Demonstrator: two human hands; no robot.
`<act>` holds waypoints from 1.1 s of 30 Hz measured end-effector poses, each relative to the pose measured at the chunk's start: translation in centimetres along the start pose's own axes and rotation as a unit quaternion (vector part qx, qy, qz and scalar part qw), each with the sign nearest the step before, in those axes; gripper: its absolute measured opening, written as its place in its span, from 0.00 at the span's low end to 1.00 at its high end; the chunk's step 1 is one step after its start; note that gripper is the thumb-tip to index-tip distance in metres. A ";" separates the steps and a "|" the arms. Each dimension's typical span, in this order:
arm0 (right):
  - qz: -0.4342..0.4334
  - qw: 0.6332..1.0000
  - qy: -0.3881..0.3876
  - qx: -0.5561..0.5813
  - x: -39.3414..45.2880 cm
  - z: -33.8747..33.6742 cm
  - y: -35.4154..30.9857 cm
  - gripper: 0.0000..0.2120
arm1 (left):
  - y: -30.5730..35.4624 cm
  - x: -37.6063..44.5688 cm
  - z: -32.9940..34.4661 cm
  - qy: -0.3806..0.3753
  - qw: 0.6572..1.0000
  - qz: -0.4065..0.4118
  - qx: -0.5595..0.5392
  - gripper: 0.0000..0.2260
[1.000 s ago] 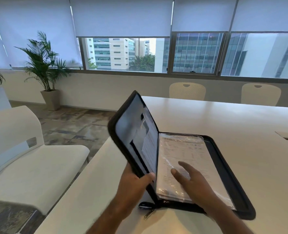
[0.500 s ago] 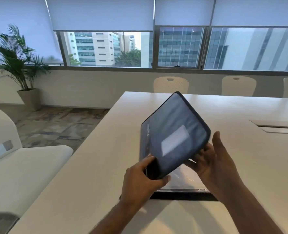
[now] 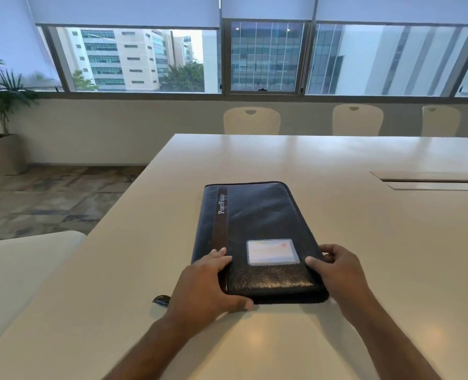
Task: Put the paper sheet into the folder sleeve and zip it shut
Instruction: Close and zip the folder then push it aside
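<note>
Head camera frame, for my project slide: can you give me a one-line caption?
Left hand and right hand hold the near corners of the closed black folder flat on the white table.

Folder (image 3: pixel 257 229) on table (image 3: pixel 378 242), chairs (image 3: pixel 251 120) behind

An office meeting room: long white table (image 3: pixel 364 215), matching chairs (image 3: pixel 251 120), roller-blind windows (image 3: pixel 134 58).

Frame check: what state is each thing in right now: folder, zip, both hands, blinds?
folder: closed, lying flat on the table, cover up
zip tab: lies on the table beside the left hand; cannot tell whether the zip is done up
left hand: grips the folder's near left corner
right hand: grips the near right edge
blinds: partly lowered
</note>
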State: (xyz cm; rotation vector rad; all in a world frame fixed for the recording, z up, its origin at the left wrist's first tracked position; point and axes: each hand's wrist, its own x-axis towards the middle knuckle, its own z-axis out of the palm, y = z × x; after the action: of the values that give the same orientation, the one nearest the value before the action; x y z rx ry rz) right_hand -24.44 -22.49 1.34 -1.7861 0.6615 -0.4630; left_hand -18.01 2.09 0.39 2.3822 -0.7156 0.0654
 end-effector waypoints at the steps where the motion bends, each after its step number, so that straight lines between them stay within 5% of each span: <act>1: -0.005 0.999 -0.004 -0.041 0.0 0.1 0.3 0.12 | -0.1 0.1 -0.3 -0.018 1.000 -0.001 -0.009 0.48; 5: -0.022 0.990 -0.011 -0.141 -0.2 0.0 0.7 0.13 | -0.5 0.1 -2.3 -0.042 0.996 0.013 -0.078 0.25; 11: -0.047 0.961 0.013 -0.273 -0.4 0.0 0.7 0.19 | -3.4 -1.6 -4.8 0.029 0.997 -0.038 -0.062 0.14; 17: -0.074 0.954 0.032 -0.289 -0.8 0.4 0.3 0.20 | -5.2 -4.3 -5.9 -0.057 0.972 -0.092 -0.211 0.21; 22: -0.160 0.952 0.071 -0.252 -2.4 2.5 -0.6 0.15 | -5.6 -5.3 -5.9 -0.036 0.989 -0.068 -0.125 0.23; 27: -0.244 0.949 0.047 -0.193 -5.4 5.6 -1.5 0.05 | -5.5 -6.0 -6.0 -0.013 0.995 -0.066 -0.079 0.15; 33: -0.291 0.939 -0.074 -0.169 -10.0 9.5 -1.8 0.13 | -5.7 -6.8 -6.0 0.000 0.988 -0.114 -0.104 0.03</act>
State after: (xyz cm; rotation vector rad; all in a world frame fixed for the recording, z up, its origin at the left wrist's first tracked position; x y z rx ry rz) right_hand -25.98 -8.71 0.30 -2.3241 0.0891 -0.6269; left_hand -20.08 12.61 0.46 2.2463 -0.4229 -0.1002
